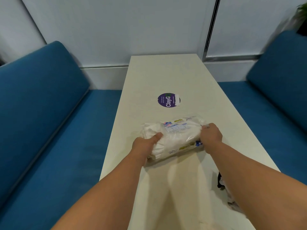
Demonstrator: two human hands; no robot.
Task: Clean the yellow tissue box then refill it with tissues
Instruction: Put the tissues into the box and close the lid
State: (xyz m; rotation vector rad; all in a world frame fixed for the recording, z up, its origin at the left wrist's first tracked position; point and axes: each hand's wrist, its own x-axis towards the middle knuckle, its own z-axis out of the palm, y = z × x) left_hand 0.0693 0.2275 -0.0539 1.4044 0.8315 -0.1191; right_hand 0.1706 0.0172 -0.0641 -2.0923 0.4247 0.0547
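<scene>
- A clear plastic tissue pack [174, 136] lies on its side on the cream table [166, 77], holding a thick white stack of tissues; blue and yellow print shows on its top and along its near edge.
- The pack's left end looks open, with loose white tissue [149, 130] bulging out of the wrapper there.
- The left hand [146, 145] grips the left end of the pack: the thumb presses on top of the tissue stack, and the other fingers curl under it out of sight.
- The right hand [211, 136] holds the right end, fingers curled over the crinkled plastic at the far right corner, knuckles toward the camera.
- The pack sits between the two hands, both touching it, its underside resting on or just above the tabletop; which cannot be told.
- Beyond the pack, well apart, a round purple sticker [168, 100] reading "ClayG" is stuck to the table.
- At the table's near right edge lies something dark and white [222, 185], partly hidden by the right forearm and too blurred to name.
- Blue cushioned benches [41, 105] flank the table on both sides.
</scene>
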